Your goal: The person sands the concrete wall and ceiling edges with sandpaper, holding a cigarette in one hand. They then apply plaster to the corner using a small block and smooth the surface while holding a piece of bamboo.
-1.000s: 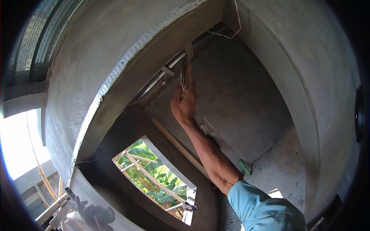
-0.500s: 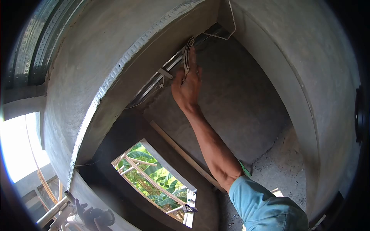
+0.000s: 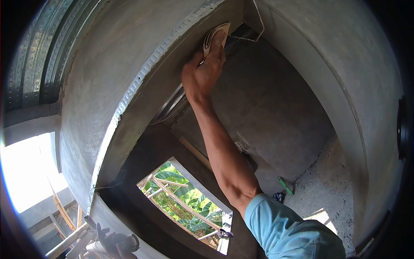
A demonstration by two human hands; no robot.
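Observation:
My right hand (image 3: pixel 204 71) is raised overhead at the end of a bare arm in a blue sleeve. Its fingers are wrapped round a folded piece of paper-like sheet (image 3: pixel 226 29), pressed against the underside of a grey plastered beam (image 3: pixel 172 64). A rough, pale metal edging strip (image 3: pixel 140 77) runs along the beam's edge to the left of the hand. My left hand is not in view.
A window opening (image 3: pixel 185 203) shows green leaves and wooden poles. Ribbed metal sheeting (image 3: pixel 36 64) is at the upper left. A bent wire (image 3: pixel 260 21) hangs near the hand. A green tool (image 3: pixel 285 186) lies on the floor, and poles (image 3: pixel 69 241) stand at the lower left.
My right hand has moved up along the beam's underside with the folded sheet, which now shows more of its pale face. The view has shifted slightly, and more floor is visible.

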